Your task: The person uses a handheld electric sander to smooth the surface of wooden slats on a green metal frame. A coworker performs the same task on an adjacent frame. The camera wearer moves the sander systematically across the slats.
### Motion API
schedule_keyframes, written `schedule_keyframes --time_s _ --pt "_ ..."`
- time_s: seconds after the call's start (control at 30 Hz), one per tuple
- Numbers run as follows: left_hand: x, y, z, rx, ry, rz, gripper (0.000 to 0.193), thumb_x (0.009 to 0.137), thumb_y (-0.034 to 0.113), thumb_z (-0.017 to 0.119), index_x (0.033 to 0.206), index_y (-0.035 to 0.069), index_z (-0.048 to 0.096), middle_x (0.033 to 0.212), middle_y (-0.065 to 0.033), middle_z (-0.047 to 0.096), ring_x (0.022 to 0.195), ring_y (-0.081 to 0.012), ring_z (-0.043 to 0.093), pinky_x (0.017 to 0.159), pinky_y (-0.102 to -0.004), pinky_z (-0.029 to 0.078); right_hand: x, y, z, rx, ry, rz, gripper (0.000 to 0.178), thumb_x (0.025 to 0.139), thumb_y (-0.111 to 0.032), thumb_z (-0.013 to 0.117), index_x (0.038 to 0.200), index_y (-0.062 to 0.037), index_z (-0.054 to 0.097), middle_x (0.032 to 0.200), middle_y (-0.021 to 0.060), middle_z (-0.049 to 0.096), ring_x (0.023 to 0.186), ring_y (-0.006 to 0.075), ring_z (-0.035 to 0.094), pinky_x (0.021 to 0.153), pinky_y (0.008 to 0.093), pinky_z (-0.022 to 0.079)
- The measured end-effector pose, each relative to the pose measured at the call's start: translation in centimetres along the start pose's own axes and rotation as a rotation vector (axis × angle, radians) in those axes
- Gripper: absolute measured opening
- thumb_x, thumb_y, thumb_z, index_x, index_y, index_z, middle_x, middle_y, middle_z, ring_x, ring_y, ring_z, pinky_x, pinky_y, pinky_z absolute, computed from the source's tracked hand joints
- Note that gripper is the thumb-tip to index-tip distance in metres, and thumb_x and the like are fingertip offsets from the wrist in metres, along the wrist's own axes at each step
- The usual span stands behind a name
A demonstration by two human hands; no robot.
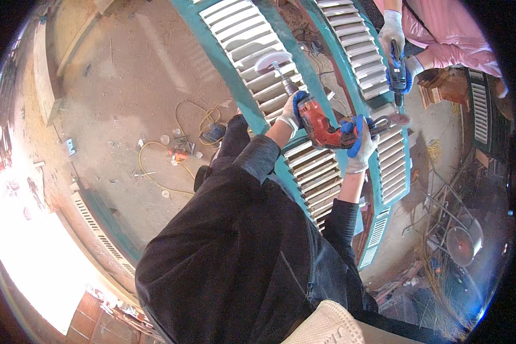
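Observation:
A red electric drill (320, 125) is held in both my gloved hands, tilted toward the upper left. My left hand (292, 113) closes around the front of its body behind the chuck. My right hand (361, 143) is wrapped around the rear handle. On the drill's shaft sits a round, pale sanding disc (273, 61), over the white slats of a teal-framed louvered shutter (295, 62). Whether the disc touches the slats, I cannot tell. Both gloves are white with blue on the fingers, and the right palm is partly hidden.
At upper right, a co-worker in pink holds a dark drill (397, 74) with a disc over a second louvered shutter (355, 49). A yellow cord (149, 166) and small tools lie on the floor at left. A metal-framed cart (461, 243) stands at lower right.

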State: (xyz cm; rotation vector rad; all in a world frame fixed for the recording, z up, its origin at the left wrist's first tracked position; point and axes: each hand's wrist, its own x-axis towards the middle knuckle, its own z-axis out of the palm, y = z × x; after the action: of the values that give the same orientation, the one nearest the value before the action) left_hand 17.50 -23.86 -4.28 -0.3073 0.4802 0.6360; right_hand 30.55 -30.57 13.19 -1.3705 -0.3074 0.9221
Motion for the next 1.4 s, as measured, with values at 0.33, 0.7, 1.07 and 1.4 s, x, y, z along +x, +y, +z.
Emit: schedule_keyframes --time_s 0.33,0.7,1.07,1.4 --pt "-2.9 1.9 -4.2 0.221 0.289 0.12 0.026 0.084 0.035 0.05 0.083 0.012 0.062 0.08 -0.0077 0.064 0.071 -0.025 0.062 0.068 -0.0395 0.051 -3.6 4.4 -1.0 -0.023 0.155 0.013 0.015 0.084 -0.015 0.058 0.077 -0.0027 0.055 0.063 0.0064 0.054 0.052 0.0171 0.054 0.061 0.0384 0.051" --pt "-5.5 2.5 -4.5 0.264 0.575 0.116 0.018 0.08 0.033 0.059 0.08 0.014 0.062 0.077 -0.0047 0.063 0.064 -0.0216 0.059 0.063 -0.0381 0.049 -6.6 6.0 -0.9 0.212 0.111 0.104 0.014 0.084 -0.013 0.058 0.075 -0.0026 0.054 0.058 0.0046 0.051 0.048 0.0182 0.053 0.056 0.0402 0.051" --pt "2.3 -0.2 -0.7 0.03 0.133 0.088 0.034 0.082 0.042 0.05 0.079 0.01 0.062 0.075 -0.0097 0.064 0.064 -0.0271 0.061 0.066 -0.0405 0.051 1.1 -0.5 -0.5 -0.054 -0.008 0.058 0.017 0.083 -0.018 0.06 0.077 -0.0027 0.056 0.069 0.0065 0.055 0.057 0.0169 0.053 0.063 0.0389 0.049" --pt "-6.0 2.0 -2.7 0.117 0.255 0.09 0.027 0.086 0.031 0.049 0.084 0.006 0.059 0.076 -0.0119 0.063 0.066 -0.0261 0.062 0.066 -0.0421 0.05 -5.0 3.9 -1.0 0.175 0.093 0.091 0.013 0.084 -0.014 0.058 0.078 -0.0031 0.054 0.066 0.0067 0.054 0.051 0.0183 0.052 0.058 0.0389 0.05"
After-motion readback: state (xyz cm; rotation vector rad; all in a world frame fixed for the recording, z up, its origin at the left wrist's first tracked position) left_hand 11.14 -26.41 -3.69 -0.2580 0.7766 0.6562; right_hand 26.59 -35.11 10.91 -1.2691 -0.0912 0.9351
